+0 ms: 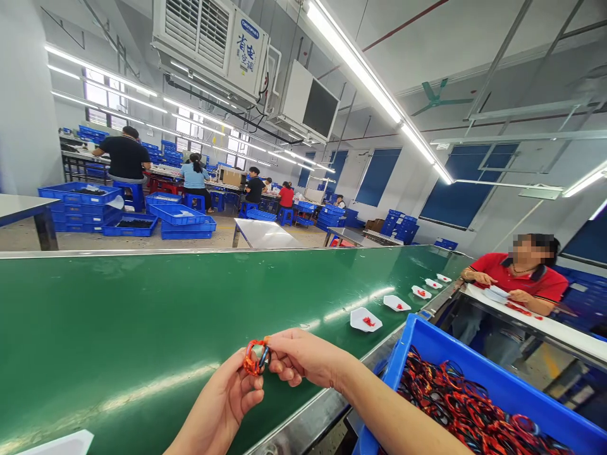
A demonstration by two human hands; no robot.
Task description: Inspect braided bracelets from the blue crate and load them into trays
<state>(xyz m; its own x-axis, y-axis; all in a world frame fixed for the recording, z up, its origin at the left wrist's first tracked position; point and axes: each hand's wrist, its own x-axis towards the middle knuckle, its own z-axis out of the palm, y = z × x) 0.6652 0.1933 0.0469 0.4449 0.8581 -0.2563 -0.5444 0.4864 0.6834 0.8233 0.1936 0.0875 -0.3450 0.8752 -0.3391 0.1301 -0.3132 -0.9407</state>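
Low in the middle of the view, my left hand (222, 404) and my right hand (303, 357) pinch a small coiled loop of red and blue braided cord (257, 357) between their fingers, above a green conveyor belt (142, 309). To the right of my right forearm stands a blue plastic crate (427, 341), heaped with tangled red and black cords (467, 404). Several small white trays sit in a row along the belt, the nearest (365, 320) holding a bit of red cord.
A co-worker in a red polo shirt (516, 278) sits beyond the belt's right side, hands on a white table edge (516, 313) with red cord. A white sheet corner (57, 443) lies bottom left. Farther back, people work among stacked blue crates (80, 205).
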